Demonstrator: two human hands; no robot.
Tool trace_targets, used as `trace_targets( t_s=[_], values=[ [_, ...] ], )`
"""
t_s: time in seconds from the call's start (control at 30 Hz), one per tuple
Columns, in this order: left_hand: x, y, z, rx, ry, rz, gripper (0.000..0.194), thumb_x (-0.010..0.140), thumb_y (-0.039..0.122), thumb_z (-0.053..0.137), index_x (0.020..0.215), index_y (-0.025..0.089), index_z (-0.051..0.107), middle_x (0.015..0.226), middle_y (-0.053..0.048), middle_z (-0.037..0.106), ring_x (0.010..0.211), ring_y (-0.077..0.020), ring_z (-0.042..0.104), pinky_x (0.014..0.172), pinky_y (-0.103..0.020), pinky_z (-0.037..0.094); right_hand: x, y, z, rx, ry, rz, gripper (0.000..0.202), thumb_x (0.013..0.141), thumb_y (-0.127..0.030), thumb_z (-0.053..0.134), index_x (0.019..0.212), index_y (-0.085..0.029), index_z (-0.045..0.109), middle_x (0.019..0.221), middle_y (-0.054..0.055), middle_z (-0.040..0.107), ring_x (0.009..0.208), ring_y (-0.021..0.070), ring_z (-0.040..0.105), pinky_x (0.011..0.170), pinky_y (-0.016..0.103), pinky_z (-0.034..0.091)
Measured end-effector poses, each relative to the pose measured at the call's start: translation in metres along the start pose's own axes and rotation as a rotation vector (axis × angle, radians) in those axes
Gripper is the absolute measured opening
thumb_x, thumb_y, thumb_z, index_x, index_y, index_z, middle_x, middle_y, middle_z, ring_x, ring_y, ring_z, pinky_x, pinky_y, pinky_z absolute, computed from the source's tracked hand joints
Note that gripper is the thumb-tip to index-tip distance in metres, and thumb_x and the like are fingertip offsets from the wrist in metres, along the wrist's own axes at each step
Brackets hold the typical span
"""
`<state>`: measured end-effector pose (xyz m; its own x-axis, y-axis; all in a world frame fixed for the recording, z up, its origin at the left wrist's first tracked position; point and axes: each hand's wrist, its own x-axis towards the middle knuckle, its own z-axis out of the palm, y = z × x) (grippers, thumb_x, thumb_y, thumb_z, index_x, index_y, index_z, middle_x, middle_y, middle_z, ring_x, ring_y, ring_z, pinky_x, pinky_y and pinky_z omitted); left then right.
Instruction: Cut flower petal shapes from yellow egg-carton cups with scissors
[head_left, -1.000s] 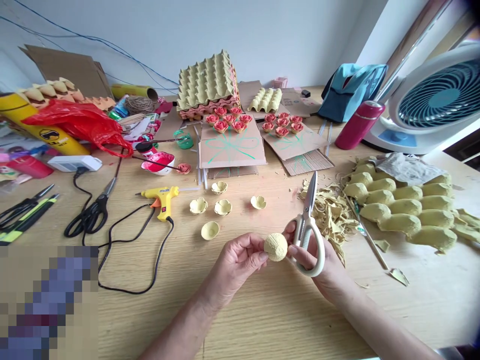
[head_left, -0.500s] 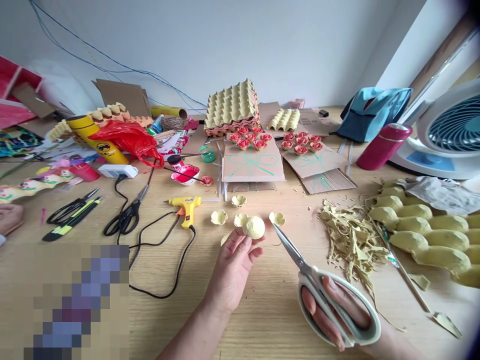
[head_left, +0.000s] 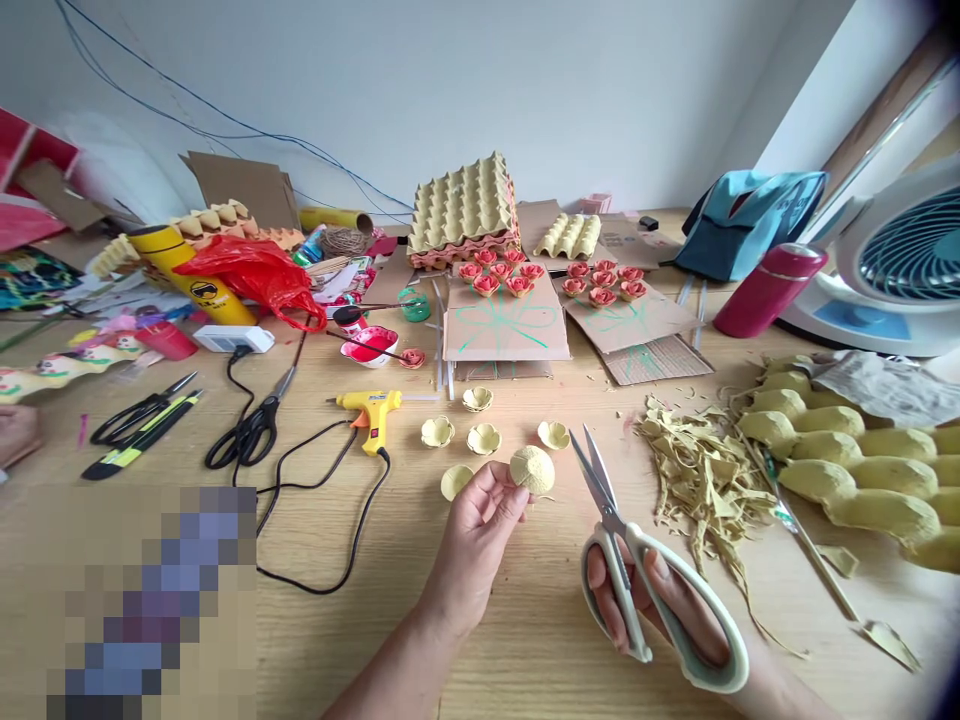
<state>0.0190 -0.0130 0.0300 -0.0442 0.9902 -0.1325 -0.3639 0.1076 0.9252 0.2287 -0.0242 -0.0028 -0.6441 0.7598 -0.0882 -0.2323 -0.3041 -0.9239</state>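
Note:
My left hand [head_left: 484,520] pinches a pale yellow egg-carton cup [head_left: 532,469], its rounded side showing. To its right, my right hand [head_left: 660,590] has its fingers through the handles of white-handled scissors [head_left: 613,520], whose blades stand apart and point up and away. The blades do not touch the cup. Beyond my left hand lie several petal-cut yellow cups [head_left: 484,438] on the wooden table [head_left: 525,640]. One plain round cup [head_left: 456,483] sits just left of my left fingers, partly hidden by them.
A yellow glue gun [head_left: 373,415] with a black cord lies left. Paper scraps [head_left: 694,480] and a yellow egg tray [head_left: 862,460] are at right. Red paper flowers [head_left: 501,272] stand on cardboard behind. Another person's hand [head_left: 19,435] rests at the far left edge.
My left hand has moved right with the cup, uncovering more of the cups behind it. The scissor blades, nearly closed before, have spread apart, and the scissors are more upright.

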Motion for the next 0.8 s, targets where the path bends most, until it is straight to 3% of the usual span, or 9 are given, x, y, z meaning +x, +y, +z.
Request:
trace_targets(
  t_s=[0.13,0.27,0.5,0.67,0.8],
  values=[
    [0.001,0.000,-0.001,-0.098,-0.016,-0.038,0.022,0.085,0.038,0.076,0.093,0.019,0.068,0.088,-0.001,0.064,0.084,-0.0143,0.057,0.072,-0.025,0.043,-0.004,0.002,0.000,-0.041,-0.038,0.056,0.056,0.099,-0.070,0.037,0.099,-0.018,0.058,0.065,0.004,0.063,0.052,0.0142,0.052,0.053,0.027,0.040],
    [0.002,0.001,0.001,-0.153,0.037,-0.021,0.022,0.081,0.035,0.081,0.084,0.018,0.067,0.076,0.002,0.059,0.070,-0.0100,0.048,0.067,-0.023,0.040,-0.007,0.001,0.001,-0.076,-0.061,0.102,0.059,0.095,-0.074,0.041,0.099,-0.018,0.058,0.066,0.004,0.061,0.054,0.0147,0.052,0.053,0.027,0.041],
    [0.002,0.004,0.000,-0.322,0.085,-0.025,0.023,0.076,0.032,0.085,0.085,0.018,0.069,0.076,0.002,0.062,0.070,-0.0088,0.052,0.069,-0.021,0.044,-0.011,-0.019,0.015,-0.452,-0.013,0.186,0.060,0.094,-0.075,0.039,0.097,-0.018,0.059,0.073,0.002,0.056,0.064,0.0151,0.048,0.064,0.029,0.043],
    [-0.001,0.004,0.002,-0.384,0.042,-0.071,0.022,0.076,0.030,0.085,0.085,0.018,0.070,0.077,0.000,0.066,0.071,-0.0096,0.055,0.069,-0.022,0.046,-0.007,-0.025,0.022,-0.658,-0.001,0.218,0.061,0.090,-0.079,0.042,0.086,-0.020,0.060,0.073,0.002,0.054,0.069,0.0179,0.046,0.060,0.028,0.036],
    [-0.004,0.001,0.003,-0.380,-0.014,-0.093,0.018,0.080,0.029,0.082,0.087,0.017,0.070,0.080,-0.002,0.068,0.074,-0.0103,0.058,0.069,-0.022,0.046,-0.005,-0.020,0.020,-0.651,0.002,0.171,0.052,0.094,-0.070,0.045,0.087,-0.020,0.057,0.072,0.000,0.050,0.067,0.0161,0.044,0.061,0.027,0.034]
  ],
)
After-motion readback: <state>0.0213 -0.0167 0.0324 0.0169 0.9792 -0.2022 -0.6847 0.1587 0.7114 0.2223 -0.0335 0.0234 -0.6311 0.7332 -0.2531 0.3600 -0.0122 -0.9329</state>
